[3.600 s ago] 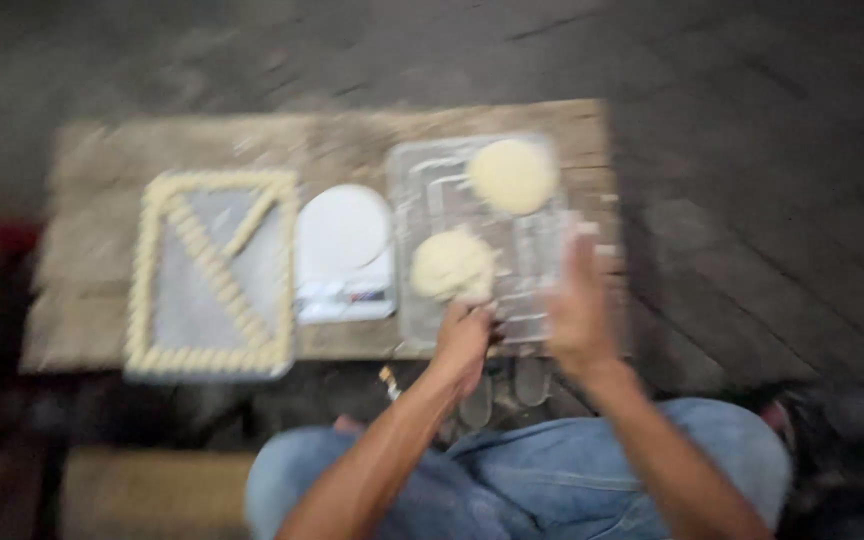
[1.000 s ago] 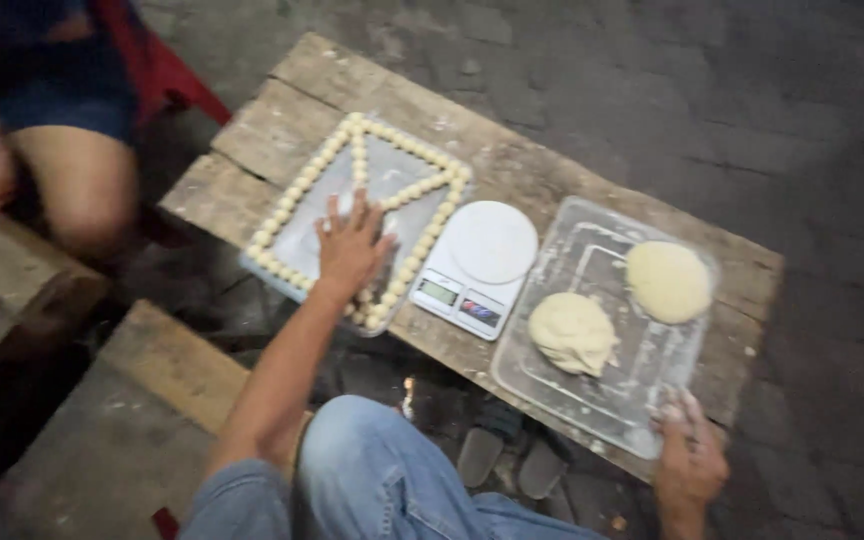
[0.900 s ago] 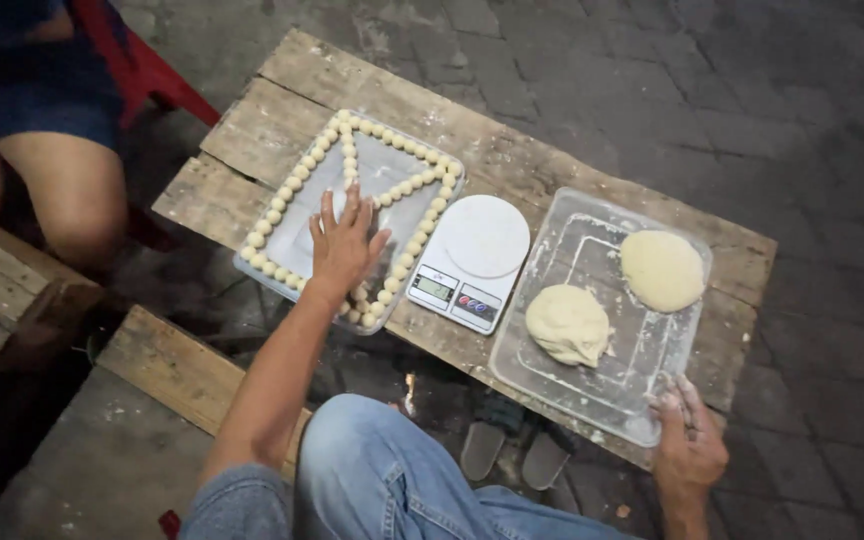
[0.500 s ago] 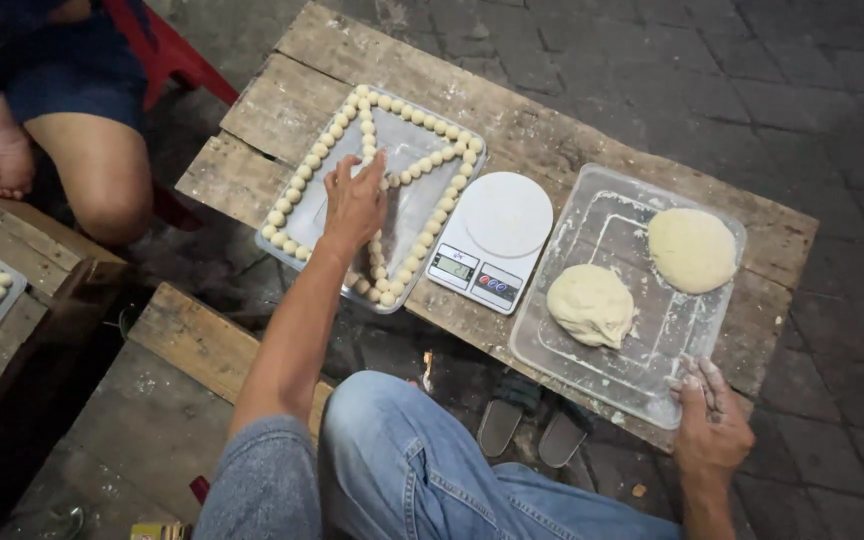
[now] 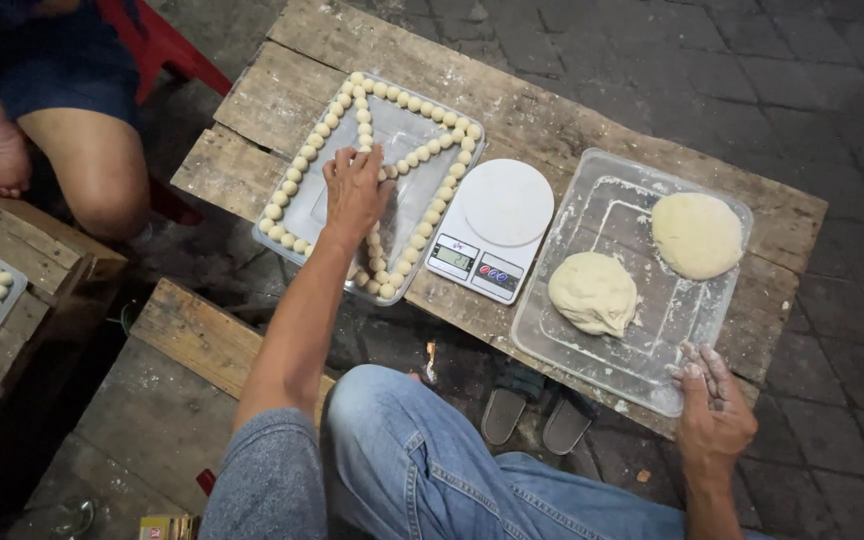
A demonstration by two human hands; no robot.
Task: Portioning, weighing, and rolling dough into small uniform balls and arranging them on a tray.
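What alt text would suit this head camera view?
A person's left hand rests on a tray edged with small dough balls; the right hand touches a clear tray holding two dough lumps, beside a white kitchen scale.

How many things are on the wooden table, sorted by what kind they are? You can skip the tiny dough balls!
Trays: 2, a metal tray and a clear plastic tray
Big dough lumps: 2, a rough lump and a flat round
Kitchen scale: 1
Total: 5
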